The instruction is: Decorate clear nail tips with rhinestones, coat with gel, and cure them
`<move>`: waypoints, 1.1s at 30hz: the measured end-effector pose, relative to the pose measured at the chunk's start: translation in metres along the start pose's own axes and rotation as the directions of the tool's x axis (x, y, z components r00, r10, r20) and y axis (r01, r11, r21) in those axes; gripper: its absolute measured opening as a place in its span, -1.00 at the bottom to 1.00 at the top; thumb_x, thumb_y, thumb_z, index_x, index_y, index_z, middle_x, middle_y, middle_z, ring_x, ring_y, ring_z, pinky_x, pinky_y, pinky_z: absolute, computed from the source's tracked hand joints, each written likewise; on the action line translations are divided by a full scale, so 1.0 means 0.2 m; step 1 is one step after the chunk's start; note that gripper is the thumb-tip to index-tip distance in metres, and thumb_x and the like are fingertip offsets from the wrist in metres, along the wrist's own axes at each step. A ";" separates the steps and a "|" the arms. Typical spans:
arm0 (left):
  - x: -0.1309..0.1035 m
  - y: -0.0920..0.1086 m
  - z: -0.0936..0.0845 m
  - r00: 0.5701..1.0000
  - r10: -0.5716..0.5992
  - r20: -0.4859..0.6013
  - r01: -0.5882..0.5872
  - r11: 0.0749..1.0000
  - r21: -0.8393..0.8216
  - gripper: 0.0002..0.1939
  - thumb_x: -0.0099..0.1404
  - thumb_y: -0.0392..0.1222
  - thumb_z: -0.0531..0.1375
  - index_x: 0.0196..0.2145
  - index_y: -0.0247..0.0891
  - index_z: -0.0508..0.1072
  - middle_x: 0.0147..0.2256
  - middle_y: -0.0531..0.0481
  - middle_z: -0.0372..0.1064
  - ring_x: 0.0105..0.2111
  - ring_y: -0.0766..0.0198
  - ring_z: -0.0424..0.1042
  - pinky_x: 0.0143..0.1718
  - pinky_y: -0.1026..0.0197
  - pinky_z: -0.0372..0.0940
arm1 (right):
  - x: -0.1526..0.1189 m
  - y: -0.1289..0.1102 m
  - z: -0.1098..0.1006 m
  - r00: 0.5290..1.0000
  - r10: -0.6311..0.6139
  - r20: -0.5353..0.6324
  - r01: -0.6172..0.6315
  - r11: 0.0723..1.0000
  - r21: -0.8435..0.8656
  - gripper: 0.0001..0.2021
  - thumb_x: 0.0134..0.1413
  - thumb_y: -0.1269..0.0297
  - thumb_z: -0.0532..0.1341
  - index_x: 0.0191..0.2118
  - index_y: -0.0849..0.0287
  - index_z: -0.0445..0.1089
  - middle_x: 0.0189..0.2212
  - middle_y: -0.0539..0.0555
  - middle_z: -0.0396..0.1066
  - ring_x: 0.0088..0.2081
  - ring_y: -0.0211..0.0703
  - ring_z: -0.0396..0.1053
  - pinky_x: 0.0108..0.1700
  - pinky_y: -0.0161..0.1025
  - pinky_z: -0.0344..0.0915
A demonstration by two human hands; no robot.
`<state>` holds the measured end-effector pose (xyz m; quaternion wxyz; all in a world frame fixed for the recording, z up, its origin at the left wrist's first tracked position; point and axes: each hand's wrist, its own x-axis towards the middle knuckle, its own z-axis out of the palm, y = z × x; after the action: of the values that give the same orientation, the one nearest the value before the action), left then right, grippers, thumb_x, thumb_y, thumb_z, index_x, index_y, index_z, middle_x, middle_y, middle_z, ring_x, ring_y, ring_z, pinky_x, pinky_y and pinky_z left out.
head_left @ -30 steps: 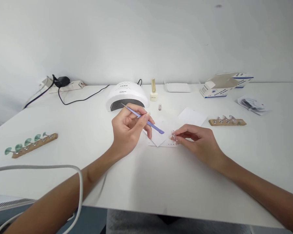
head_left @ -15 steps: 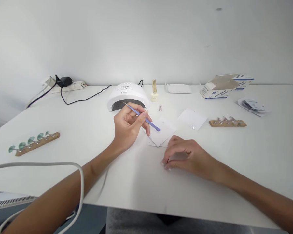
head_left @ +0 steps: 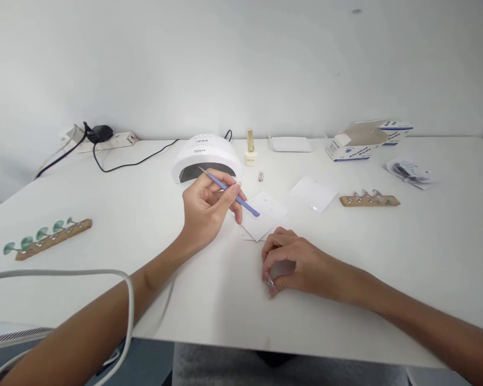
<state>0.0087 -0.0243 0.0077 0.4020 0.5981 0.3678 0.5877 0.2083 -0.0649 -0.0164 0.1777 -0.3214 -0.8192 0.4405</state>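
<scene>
My left hand (head_left: 209, 206) is closed around slim purple tweezers (head_left: 241, 202), held slantwise with the thin metal tip up to the left and the wide end over white paper sheets (head_left: 265, 206). Just nearer to me, my right hand (head_left: 292, 262) is above the table. Its thumb and fingertips pinch a small clear piece with a silvery part (head_left: 270, 282); the fingers partly cover it. A similar small clear piece (head_left: 261, 176) stands beyond the paper, in front of a white bottle with a gold cap (head_left: 250, 155).
Behind my left hand stands a white nail lamp (head_left: 207, 155). A wooden bar with green fan-shaped pieces (head_left: 52, 241) lies left; another wooden bar with clear pieces (head_left: 368, 200) lies right. An alcohol pads box (head_left: 352, 150) is at the back. A pale cable (head_left: 84, 272) loops over my left forearm.
My right hand has shifted slightly left and turned, so the clear piece in its fingertips shows more. The left hand keeps its hold on the tweezers. The whole view has drifted a little.
</scene>
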 end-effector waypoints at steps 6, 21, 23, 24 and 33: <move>0.01 0.00 -0.01 0.999 0.016 -0.034 -0.015 0.999 0.029 -0.86 0.21 -0.23 0.24 -0.37 -0.33 0.33 -0.48 0.00 0.43 -0.73 0.42 0.32 -0.67 0.28 0.29 | -0.03 -0.01 -0.11 1.000 0.019 -0.017 -0.019 1.000 0.001 -0.80 -0.09 0.35 0.36 -0.26 0.01 0.50 -0.22 -0.01 0.41 -0.11 -0.13 0.33 -0.05 -0.18 0.26; 0.00 -0.02 -0.01 0.994 -0.106 0.000 0.106 0.988 0.117 -0.62 0.29 -0.04 0.14 0.01 -0.22 0.39 -0.66 0.15 0.06 -0.67 0.46 0.05 -0.68 0.39 -0.01 | -0.05 0.29 -0.38 0.836 0.107 -0.537 -0.509 0.517 -0.688 -0.31 0.13 -0.07 0.07 0.22 0.37 0.07 -0.11 0.33 0.41 0.18 0.26 0.09 0.23 0.21 -0.25; 0.00 -0.04 -0.02 0.989 -0.139 0.053 0.132 0.984 0.116 -0.65 0.30 -0.04 0.12 -0.02 -0.24 0.41 -0.65 0.16 -0.01 -0.66 0.47 0.00 -0.66 0.38 -0.03 | -0.04 0.27 -0.37 0.834 0.153 -0.530 -0.509 0.585 -0.632 -0.33 0.12 -0.05 0.09 0.23 0.31 0.05 -0.14 0.29 0.41 0.15 0.23 0.13 0.21 0.22 -0.20; 0.00 -0.05 -0.02 0.985 -0.157 0.074 0.148 0.982 0.119 -0.66 0.31 -0.04 0.11 -0.03 -0.24 0.41 -0.64 0.16 -0.02 -0.65 0.47 -0.01 -0.65 0.37 -0.04 | -0.04 0.26 -0.37 0.832 0.168 -0.529 -0.506 0.621 -0.599 -0.33 0.10 -0.03 0.11 0.23 0.27 0.05 -0.13 0.27 0.40 0.13 0.22 0.15 0.19 0.22 -0.15; -0.02 0.00 0.00 0.949 -0.290 0.121 0.256 0.936 0.240 -0.69 0.31 0.01 0.11 -0.09 -0.21 0.40 -0.65 0.20 -0.12 -0.65 0.49 -0.09 -0.63 0.38 -0.10 | -0.02 0.11 -0.28 0.816 0.013 -0.577 -0.283 0.880 -0.380 -0.42 0.06 0.30 0.22 0.19 -0.08 0.04 -0.02 0.07 0.37 -0.01 0.04 0.33 -0.03 -0.02 0.29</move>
<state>0.0076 -0.0277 0.0060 0.4379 0.6257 0.4784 0.4334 0.2514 -0.0248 -0.0030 0.2943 -0.5325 -0.7815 0.1383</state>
